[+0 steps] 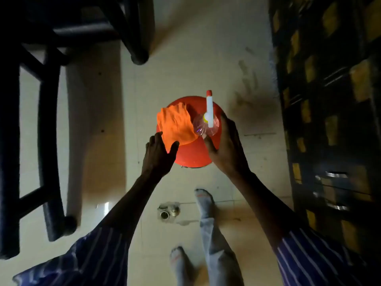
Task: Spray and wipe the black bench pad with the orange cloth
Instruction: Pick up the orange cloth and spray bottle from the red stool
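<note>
Two hands: the left hand (159, 154), fingers spread, and the right hand (225, 148), also spread. One orange cloth (175, 125) lies just past the left hand's fingertips. One clear spray bottle (207, 122) stands just inside the right hand's curve. One red round stool (192, 153) sits under both. Two socked feet: one (204, 200), another (179, 260). One floor drain (168, 210).
</note>
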Tool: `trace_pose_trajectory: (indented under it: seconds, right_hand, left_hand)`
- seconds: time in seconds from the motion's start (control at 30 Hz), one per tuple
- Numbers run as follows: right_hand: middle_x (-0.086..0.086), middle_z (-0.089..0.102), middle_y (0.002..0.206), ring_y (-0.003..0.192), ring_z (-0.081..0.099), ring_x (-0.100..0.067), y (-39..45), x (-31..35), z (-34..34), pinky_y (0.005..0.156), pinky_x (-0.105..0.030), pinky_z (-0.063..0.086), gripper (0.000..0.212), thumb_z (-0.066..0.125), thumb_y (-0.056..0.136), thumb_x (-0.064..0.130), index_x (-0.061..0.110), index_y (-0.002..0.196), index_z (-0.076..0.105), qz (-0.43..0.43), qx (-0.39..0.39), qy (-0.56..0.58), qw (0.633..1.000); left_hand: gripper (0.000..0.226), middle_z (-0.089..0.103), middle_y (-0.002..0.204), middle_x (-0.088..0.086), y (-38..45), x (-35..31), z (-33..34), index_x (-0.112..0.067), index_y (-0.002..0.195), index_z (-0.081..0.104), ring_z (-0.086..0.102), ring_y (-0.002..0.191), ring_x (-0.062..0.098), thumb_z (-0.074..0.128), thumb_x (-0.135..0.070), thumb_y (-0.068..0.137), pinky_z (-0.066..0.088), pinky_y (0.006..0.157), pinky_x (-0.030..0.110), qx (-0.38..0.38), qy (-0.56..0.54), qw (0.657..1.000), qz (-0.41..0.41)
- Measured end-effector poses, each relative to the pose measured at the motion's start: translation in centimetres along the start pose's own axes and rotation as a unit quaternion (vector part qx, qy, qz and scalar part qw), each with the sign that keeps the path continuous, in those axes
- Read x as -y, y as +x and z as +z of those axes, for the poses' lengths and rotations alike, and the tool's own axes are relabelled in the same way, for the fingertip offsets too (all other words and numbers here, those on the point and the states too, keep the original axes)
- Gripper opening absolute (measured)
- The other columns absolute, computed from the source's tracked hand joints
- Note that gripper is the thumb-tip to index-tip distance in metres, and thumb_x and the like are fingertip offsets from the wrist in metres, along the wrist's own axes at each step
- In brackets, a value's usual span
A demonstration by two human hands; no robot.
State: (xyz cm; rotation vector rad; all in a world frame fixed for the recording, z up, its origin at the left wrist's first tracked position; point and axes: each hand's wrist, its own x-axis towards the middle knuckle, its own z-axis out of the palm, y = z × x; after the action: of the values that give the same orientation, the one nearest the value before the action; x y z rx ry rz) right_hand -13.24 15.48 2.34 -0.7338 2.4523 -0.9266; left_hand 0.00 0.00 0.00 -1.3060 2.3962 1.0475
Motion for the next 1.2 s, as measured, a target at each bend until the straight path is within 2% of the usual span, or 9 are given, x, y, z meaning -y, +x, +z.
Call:
trace_pose_trajectory:
  seconds: [0.2,0.4,0.53,0.6,0.77,0.9,1.0,1.07,1.2]
  right_hand:
    - [-0.023,0.042,0.160,0.151,0.043,-0.037,4.9,-2.1,3.6,0.121,-0.052,0.041,0.090,0.079,0.094,0.031,-0.004,0.160,0.029,0.006,-0.048,0.065,0.997]
    - [-0.028,0.059,0.143,0.137,0.057,-0.041,7.8,-2.2,5.2,0.116,-0.050,0.047,0.067,0.075,0.097,0.025,-0.012,0.146,0.049,-0.056,-0.088,0.063,0.993]
    - [-0.023,0.065,0.135,0.130,0.060,-0.032,8.6,-1.7,5.1,0.112,-0.013,0.038,0.052,0.071,0.100,0.026,-0.009,0.135,0.059,-0.055,-0.050,0.080,0.994]
    - [-0.022,0.068,0.127,0.120,0.064,-0.030,8.7,-1.3,4.8,0.102,-0.005,0.037,0.050,0.072,0.099,0.024,-0.007,0.136,0.058,-0.049,-0.046,0.105,0.992]
    - [-0.016,0.068,0.109,0.103,0.067,-0.026,8.7,1.0,3.3,0.094,-0.034,0.055,0.037,0.070,0.100,0.013,-0.005,0.130,0.058,-0.060,-0.044,0.114,0.991]
    - [0.023,0.052,0.090,0.081,0.052,0.001,8.8,5.0,2.6,0.080,-0.002,0.039,0.021,0.069,0.094,0.002,0.001,0.115,0.063,-0.119,-0.033,0.074,0.990]
    - [0.019,0.052,0.083,0.080,0.050,0.001,8.4,10.0,3.2,0.074,0.002,0.036,0.013,0.071,0.096,0.007,0.005,0.107,0.063,-0.133,0.001,0.054,0.990]
    - [0.020,0.055,0.082,0.080,0.054,0.005,7.8,13.9,4.3,0.075,-0.001,0.038,0.012,0.070,0.100,0.017,0.010,0.104,0.062,-0.122,0.037,0.063,0.990]
    - [0.004,0.067,0.087,0.080,0.064,-0.011,6.7,21.6,8.0,0.076,-0.024,0.050,0.016,0.069,0.101,0.028,0.013,0.101,0.065,-0.136,0.091,0.077,0.984]
  left_hand:
    - [0.075,0.045,0.146,0.024,6.9,2.0,4.0,0.001,0.148,0.039,0.046,0.137,0.042,0.071,-0.042,0.096,0.038,0.117,0.052,-0.032,-0.119,0.983,-0.135]
    - [0.079,0.051,0.139,0.020,10.4,2.4,5.6,-0.004,0.138,0.045,0.056,0.123,0.038,0.088,-0.038,0.080,0.048,0.104,0.044,-0.083,-0.182,0.962,-0.188]
    - [0.071,0.065,0.131,0.018,11.3,2.2,5.0,-0.006,0.137,0.051,0.064,0.117,0.037,0.087,-0.030,0.081,0.056,0.102,0.049,-0.080,-0.234,0.947,-0.207]
    - [0.063,0.070,0.123,0.019,11.0,2.0,4.1,-0.002,0.132,0.059,0.067,0.113,0.035,0.083,-0.031,0.082,0.057,0.100,0.048,-0.041,-0.297,0.935,-0.190]
    - [0.047,0.074,0.109,0.022,8.8,2.7,-0.3,0.003,0.124,0.064,0.072,0.098,0.038,0.070,-0.021,0.083,0.062,0.081,0.047,0.045,-0.455,0.880,-0.129]
    - [0.051,0.072,0.112,0.014,6.3,4.9,-5.3,0.000,0.131,0.058,0.073,0.102,0.032,0.068,-0.024,0.087,0.062,0.078,0.040,0.048,-0.488,0.866,-0.102]
    - [0.051,0.072,0.123,0.015,4.6,7.5,-9.8,-0.005,0.134,0.059,0.071,0.111,0.034,0.069,-0.025,0.088,0.062,0.083,0.043,0.031,-0.518,0.850,-0.091]
    - [0.042,0.077,0.112,0.006,3.2,9.6,-13.2,-0.010,0.128,0.061,0.076,0.099,0.023,0.070,-0.023,0.090,0.063,0.073,0.034,0.007,-0.531,0.842,-0.093]
    - [0.037,0.073,0.124,0.015,1.2,14.5,-19.6,-0.012,0.134,0.061,0.072,0.110,0.032,0.068,-0.020,0.100,0.061,0.085,0.047,-0.055,-0.572,0.811,-0.111]
